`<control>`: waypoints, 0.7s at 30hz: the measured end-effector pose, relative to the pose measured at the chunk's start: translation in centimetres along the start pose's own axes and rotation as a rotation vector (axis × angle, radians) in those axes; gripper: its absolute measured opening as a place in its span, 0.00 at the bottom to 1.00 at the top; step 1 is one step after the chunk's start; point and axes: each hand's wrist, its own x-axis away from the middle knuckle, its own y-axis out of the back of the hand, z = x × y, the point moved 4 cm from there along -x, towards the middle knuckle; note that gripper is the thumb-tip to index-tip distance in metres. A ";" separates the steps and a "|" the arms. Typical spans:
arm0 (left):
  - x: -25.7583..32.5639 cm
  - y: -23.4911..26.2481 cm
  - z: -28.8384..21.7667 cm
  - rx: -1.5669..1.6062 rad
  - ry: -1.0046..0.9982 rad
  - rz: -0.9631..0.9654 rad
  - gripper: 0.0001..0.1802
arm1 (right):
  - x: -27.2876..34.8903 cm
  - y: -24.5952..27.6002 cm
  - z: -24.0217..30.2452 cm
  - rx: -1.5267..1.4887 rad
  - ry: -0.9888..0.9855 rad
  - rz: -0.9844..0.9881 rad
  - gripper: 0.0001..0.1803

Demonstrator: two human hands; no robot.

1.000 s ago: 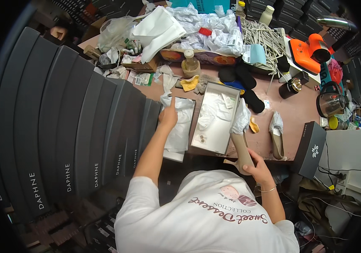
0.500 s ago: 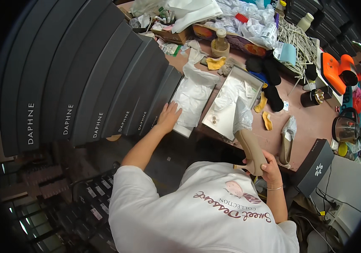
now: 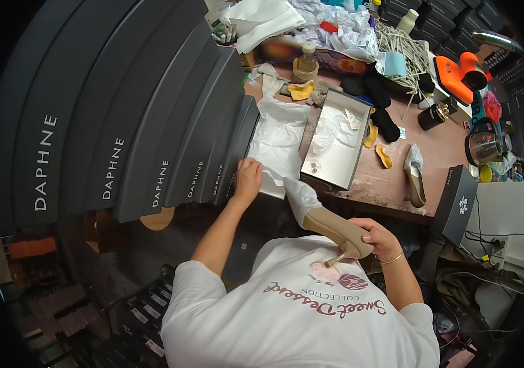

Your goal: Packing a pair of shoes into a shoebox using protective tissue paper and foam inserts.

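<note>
My right hand (image 3: 383,239) grips a beige high-heeled shoe (image 3: 338,229) around its heel end, the toe pointing up to the left. White tissue (image 3: 302,199) is stuffed in and around the toe. My left hand (image 3: 248,180) has its fingers curled at the lower left edge of white tissue paper (image 3: 278,136), which lies over a white shallow box part (image 3: 272,188). Beside it stands an open shoe box (image 3: 338,173), white inside, with crumpled tissue in it. A second beige shoe (image 3: 416,188), also with tissue, lies farther right on the table.
Dark shoe boxes (image 3: 145,122) are stacked high along the left. On the pinkish table (image 3: 360,199) are yellow cloth pieces (image 3: 383,156), black pads (image 3: 387,125), a bottle (image 3: 306,61) and an orange device (image 3: 455,78). A dark box (image 3: 456,205) stands at the right edge.
The shoe in my right hand has swung left and down, its toe now near the tissue-covered box. My left hand's fingers, spread before, are now curled. The view has shifted.
</note>
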 end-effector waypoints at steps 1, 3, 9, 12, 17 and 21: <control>-0.5 1.3 -1.5 0.018 -0.074 -0.081 0.04 | -0.9 -0.9 -0.3 -0.007 -0.015 0.059 0.35; -0.7 3.3 -3.6 0.122 -0.131 -0.087 0.04 | -3.4 -3.2 -0.2 -0.036 -0.065 0.083 0.34; 0.0 6.9 -3.5 0.297 -0.136 0.086 0.03 | -8.9 -3.4 -1.1 -0.078 0.036 0.049 0.31; 1.3 5.5 -1.9 0.173 -0.057 0.220 0.05 | -7.4 -1.7 -1.7 0.006 -0.029 -0.087 0.32; 3.1 2.7 0.3 0.279 0.289 0.295 0.07 | -1.9 -1.0 -1.0 -0.046 -0.075 0.053 0.31; 2.7 4.0 -3.0 0.164 0.119 -0.002 0.05 | -1.8 -2.8 0.9 -0.021 -0.031 0.146 0.29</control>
